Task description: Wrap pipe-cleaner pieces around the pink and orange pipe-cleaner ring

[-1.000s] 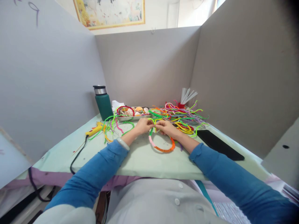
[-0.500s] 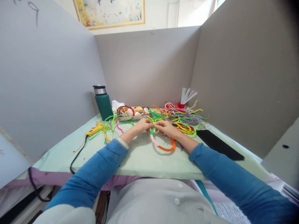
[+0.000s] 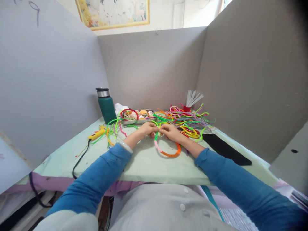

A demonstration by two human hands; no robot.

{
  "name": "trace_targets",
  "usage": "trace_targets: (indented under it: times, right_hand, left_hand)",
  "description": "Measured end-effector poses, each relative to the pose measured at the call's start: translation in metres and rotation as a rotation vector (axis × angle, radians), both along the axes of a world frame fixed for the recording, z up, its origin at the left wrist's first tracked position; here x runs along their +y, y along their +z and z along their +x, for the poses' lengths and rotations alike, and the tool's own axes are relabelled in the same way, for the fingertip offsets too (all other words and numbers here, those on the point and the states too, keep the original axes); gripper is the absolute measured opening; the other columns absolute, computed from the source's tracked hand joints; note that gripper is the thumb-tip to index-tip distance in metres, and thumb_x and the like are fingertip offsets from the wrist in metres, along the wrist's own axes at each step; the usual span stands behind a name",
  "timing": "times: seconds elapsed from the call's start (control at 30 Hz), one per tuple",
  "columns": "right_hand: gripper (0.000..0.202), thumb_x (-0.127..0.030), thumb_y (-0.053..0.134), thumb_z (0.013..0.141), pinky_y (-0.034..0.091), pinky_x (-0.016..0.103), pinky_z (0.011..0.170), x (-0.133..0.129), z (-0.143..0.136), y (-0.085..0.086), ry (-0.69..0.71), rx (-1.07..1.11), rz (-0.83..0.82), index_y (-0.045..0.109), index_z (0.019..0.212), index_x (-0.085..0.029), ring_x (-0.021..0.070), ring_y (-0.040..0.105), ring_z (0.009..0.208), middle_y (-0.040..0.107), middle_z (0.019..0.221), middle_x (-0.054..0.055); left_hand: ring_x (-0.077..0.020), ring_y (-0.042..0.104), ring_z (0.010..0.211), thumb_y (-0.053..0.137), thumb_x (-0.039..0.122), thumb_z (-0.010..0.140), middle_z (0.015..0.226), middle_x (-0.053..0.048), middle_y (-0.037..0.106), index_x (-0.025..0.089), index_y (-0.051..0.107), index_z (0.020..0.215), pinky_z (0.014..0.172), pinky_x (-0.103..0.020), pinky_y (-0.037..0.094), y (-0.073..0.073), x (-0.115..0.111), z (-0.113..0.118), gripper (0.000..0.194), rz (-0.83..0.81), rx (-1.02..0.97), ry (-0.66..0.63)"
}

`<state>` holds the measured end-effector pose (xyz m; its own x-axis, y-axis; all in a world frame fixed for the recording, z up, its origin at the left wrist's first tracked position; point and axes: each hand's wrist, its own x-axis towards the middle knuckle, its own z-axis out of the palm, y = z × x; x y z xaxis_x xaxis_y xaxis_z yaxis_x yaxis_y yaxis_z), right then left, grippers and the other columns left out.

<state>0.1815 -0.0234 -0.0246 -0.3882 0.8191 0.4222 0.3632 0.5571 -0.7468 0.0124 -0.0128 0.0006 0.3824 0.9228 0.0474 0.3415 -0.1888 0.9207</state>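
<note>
A hoop wrapped in pipe cleaner, with green, pink and orange stretches, hangs from both hands just above the table. My left hand pinches its upper left part, near the green stretch. Close beside it, fingertips almost meeting, my right hand is closed at the top of the same hoop. A short yellow-green pipe cleaner end sticks up between the two hands. The fingers cover the top of the hoop, so the exact grip there is hidden.
Behind the hands lie a heap of coloured pipe cleaners and a metal tray of small decorations. At left stand a green bottle and a yellow glue gun with a cord. A black flat panel lies at right. Grey partitions enclose the table.
The lower part of the hoop has swung slightly to the left and down. Both hands stay in almost the same place, fingers still closed.
</note>
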Motion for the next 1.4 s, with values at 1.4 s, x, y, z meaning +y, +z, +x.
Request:
trace_targets:
  times: [1.4]
  right_hand:
    - [0.026, -0.04, 0.051, 0.071, 0.03, 0.017, 0.039, -0.006, -0.001, 0.007, 0.003, 0.076, -0.116, 0.054, 0.072, -0.014, 0.0045, 0.04, 0.04, 0.055, 0.058, -0.001]
  left_hand:
    - [-0.0068, 0.048, 0.044, 0.065, 0.03, 0.064, 0.05, 0.003, 0.05, 0.013, 0.051, 0.069, 0.046, -0.02, 0.041, -0.004, 0.006, 0.002, 0.022, 0.032, -0.01, -0.009]
